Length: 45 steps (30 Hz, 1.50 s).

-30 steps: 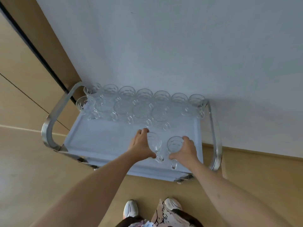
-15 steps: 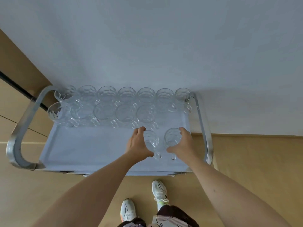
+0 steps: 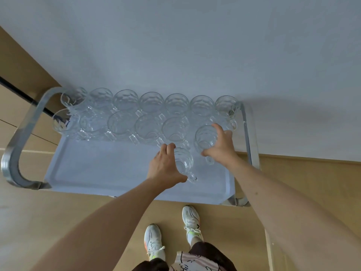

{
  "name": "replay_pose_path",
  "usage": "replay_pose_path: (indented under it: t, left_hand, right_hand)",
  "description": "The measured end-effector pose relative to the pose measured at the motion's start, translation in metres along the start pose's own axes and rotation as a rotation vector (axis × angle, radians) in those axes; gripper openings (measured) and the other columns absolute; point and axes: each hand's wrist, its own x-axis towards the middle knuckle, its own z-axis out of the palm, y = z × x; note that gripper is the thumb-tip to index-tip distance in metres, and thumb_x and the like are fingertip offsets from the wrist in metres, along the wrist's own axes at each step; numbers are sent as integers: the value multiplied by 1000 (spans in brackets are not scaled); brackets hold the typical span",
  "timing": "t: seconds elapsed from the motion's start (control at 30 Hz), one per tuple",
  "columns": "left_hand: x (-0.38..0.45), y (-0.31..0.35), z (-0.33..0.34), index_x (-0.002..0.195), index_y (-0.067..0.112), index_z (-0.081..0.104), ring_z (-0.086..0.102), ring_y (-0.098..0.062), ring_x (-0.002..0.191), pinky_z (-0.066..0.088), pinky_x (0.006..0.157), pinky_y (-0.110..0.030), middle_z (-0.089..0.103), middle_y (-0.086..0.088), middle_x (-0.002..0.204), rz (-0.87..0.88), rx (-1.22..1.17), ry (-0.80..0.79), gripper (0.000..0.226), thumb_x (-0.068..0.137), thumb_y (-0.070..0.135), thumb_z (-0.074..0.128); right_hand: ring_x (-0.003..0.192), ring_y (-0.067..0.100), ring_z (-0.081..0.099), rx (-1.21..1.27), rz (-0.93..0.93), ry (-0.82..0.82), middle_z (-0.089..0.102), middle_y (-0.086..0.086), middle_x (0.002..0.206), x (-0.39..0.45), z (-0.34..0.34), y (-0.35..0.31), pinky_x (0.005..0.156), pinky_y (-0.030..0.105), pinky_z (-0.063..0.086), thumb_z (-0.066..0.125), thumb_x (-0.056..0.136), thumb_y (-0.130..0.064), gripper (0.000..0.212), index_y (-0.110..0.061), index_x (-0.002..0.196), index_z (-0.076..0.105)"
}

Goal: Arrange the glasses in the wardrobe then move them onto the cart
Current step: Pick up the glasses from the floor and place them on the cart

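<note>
- Location: both hands were over the cart (image 3: 82, 173), each holding one handled glass mug above or on its pale tray surface; contact with the tray could not be confirmed.
- The left hand (image 3: 165, 167) had fingers and thumb curled round the body of the left mug (image 3: 183, 163), whose handle pointed toward the person.
- The right hand (image 3: 221, 147) was wrapped round the right mug (image 3: 206, 138), fingers over the far side and thumb on the near side, just beside the second row.
- The two rows of mugs (image 3: 148, 116) stood along the wall-side edge of the tray, packed close, many apparently touching.
- Handling judgement: the mugs were rigid, textured glass, probably moderately heavy for their size, smooth enough to slip, and liable to chip if knocked against a neighbour.
- Recommended hold: round the body as shown, or by the handle; set down vertically into the open gap at the right end of the second row.
- Hard to make out: clear glass overlapped clear glass, so individual outlines and handles in the rows blurred together.
- Hidden: the wardrobe was not identifiable; the cart's lower parts and wheels were out of sight beneath the tray.
</note>
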Motion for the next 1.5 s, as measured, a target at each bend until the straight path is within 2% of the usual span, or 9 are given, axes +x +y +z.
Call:
replay_pose_path:
  t: [0.07,0.2,0.67,0.9,0.97,1.1,1.2,1.37,1.5]
  left_hand:
    - [1,0,1,131,26,29,46,-15,94,39,74,-27,29,12,109,-6,-3,7,107,44,51,86]
    - [1,-1,2,131,27,28,42,-14,92,39,75,-27,29,12,109,-12,-7,4,107,43,51,85]
    - [2,-2,4,133,29,29,43,-12,94,38,75,-26,29,14,111,-38,-14,11,109,42,53,83]
    - [1,-3,4,134,29,26,41,-11,97,39,77,-26,28,14,112,-40,-27,5,111,41,53,83]
    - [1,-2,4,135,29,27,44,-13,99,38,77,-25,28,14,113,-38,-33,-2,111,42,53,84]
    - [-3,-3,5,138,27,26,47,-18,114,41,83,-26,32,10,121,-28,-105,2,111,47,48,87]
    - [-7,-6,5,143,24,24,44,-20,126,43,91,-27,32,5,134,-11,-146,-12,114,54,46,92]
    - [-17,-12,-1,156,18,9,31,-25,141,38,111,-35,17,-1,153,41,-121,-45,129,61,42,93]
    - [-26,-35,-12,156,21,10,29,-28,142,39,111,-37,16,-1,153,29,-81,-28,122,65,36,91]
  right_hand:
    - [110,18,43,3,-8,7,27,2,129,6,1,-1,72,17,41,94,60,-10,118,-32,155,27]
    - [128,22,43,14,-6,-1,32,7,141,16,4,-5,94,25,37,96,59,-12,116,-20,154,29]
    - [141,21,41,33,-31,-8,41,3,155,22,1,-8,108,31,41,95,63,-7,120,-20,159,25]
    - [144,25,33,-92,-43,59,25,7,160,-7,0,-15,113,36,35,96,63,-18,129,-21,160,13]
    - [138,27,38,-95,-23,128,28,10,155,-24,1,-12,111,38,38,95,64,-21,121,-21,158,19]
    - [125,30,46,-87,-86,297,43,12,138,-60,9,-1,105,39,40,83,79,-32,79,-12,144,43]
    - [120,21,50,-77,-147,202,49,4,130,-76,20,1,99,34,43,78,84,-41,66,-17,139,49]
    - [136,19,41,-209,-162,-51,42,2,146,-84,45,-7,110,37,40,83,75,-54,96,-22,152,34]
    - [144,24,32,-233,-145,-126,31,5,157,-83,64,-17,112,38,36,89,66,-56,123,-20,159,16]
